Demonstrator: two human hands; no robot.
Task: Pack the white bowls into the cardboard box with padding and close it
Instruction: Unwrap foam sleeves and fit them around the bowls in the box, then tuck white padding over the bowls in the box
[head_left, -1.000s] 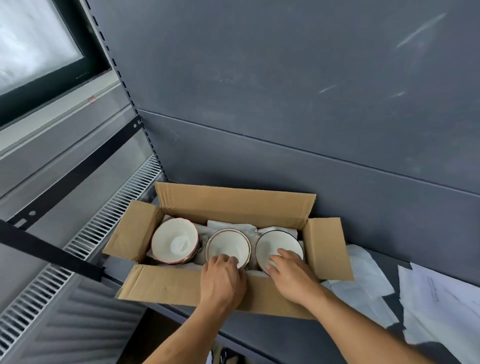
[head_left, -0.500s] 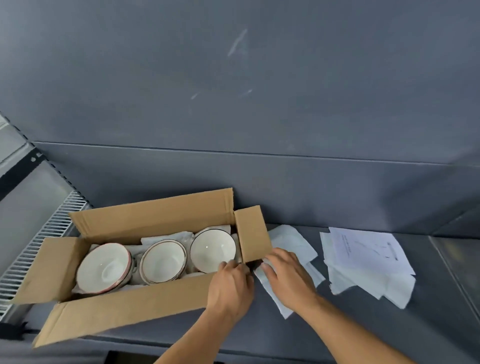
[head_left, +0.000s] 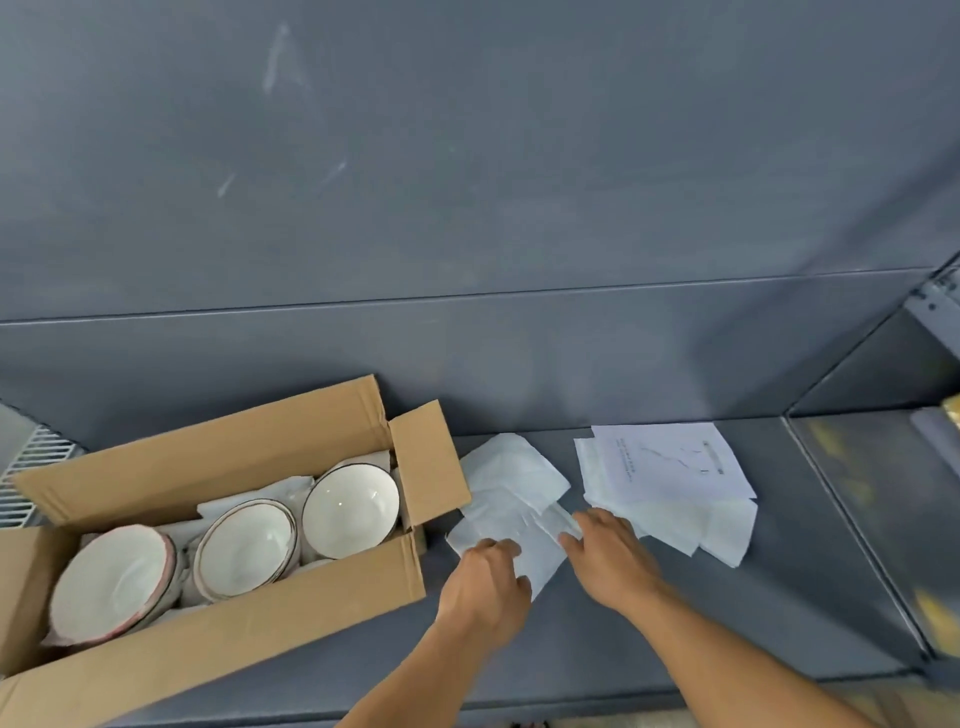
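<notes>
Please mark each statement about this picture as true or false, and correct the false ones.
1. Three bowls sit in the cardboard box. True.
2. The box flaps are closed. False: they stand open.
3. Both hands are inside the box. False: the left hand and the right hand are on the white padding sheets beside the box.
4. A printed paper lies on a second stack of sheets further right. True.
5. The leftmost bowl has a pink rim. True.
</notes>
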